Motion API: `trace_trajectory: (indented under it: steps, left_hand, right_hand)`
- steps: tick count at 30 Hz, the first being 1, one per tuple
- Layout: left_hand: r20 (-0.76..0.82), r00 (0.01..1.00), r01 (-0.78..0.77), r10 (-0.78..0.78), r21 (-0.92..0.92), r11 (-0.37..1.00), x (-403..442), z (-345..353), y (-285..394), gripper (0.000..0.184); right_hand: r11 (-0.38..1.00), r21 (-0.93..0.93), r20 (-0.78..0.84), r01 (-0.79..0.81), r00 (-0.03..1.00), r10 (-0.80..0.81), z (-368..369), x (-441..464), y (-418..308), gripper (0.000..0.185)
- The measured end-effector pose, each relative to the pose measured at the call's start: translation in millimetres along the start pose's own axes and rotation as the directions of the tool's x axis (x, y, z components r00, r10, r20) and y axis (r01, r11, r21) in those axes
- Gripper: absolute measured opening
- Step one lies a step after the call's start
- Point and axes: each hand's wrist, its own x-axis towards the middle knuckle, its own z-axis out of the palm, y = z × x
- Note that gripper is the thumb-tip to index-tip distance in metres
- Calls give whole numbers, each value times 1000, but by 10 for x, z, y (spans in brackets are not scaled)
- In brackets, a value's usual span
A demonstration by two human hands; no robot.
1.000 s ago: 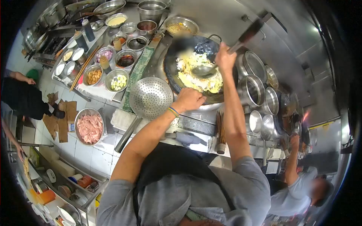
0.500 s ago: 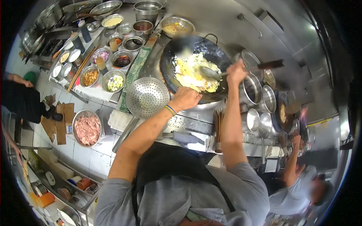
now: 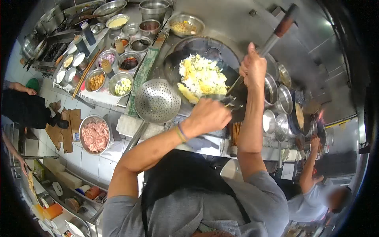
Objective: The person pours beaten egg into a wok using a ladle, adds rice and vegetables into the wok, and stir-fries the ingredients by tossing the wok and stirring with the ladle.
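Observation:
A dark wok (image 3: 173, 65) holds a heap of rice with yellow egg (image 3: 203, 77), bunched toward its near side. My left hand (image 3: 209, 117), banded at the wrist, is closed at the wok's near edge; the exact part it grips is hidden beneath the fingers. In my right hand (image 3: 253, 67) is the shaft of a ladle (image 3: 270, 43), its brown handle end pointing up and away. The ladle's head is low by the rice and blurred. Left of the wok lies a perforated strainer (image 3: 157, 100).
Bowls of ingredients and sauce bottles (image 3: 106, 68) crowd the left counter. A basin of raw meat (image 3: 94, 134) stands below it. Steel pots (image 3: 283, 98) line the right side. A co-worker (image 3: 312, 197) is at the right, near a flame; another person (image 3: 27, 106) is far left.
The wok has lifted and tipped toward me, and the rice has shifted in it. My right hand has risen, swinging the ladle steeper. My left hand has moved nearer me and right.

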Motion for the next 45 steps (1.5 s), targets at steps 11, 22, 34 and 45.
trace_trajectory:
  steps: [11,22,34,45]
  left_hand:
    - [56,997,44,-43,-13,999,-746,577,-202,35]
    - [78,985,156,-155,-7,988,-578,765,-424,31]
    - [7,981,193,-193,-12,981,106,848,-810,34]
    - [-133,990,51,-53,-18,999,190,315,-289,33]
  right_hand:
    - [938,73,-35,338,941,-336,-216,-32,72,46]
    - [848,-258,-67,462,867,-493,-227,239,663,37]
    - [922,13,-245,386,896,-371,-244,379,1258,37]
    - [990,114,-6,83,997,-83,-11,96,570,45]
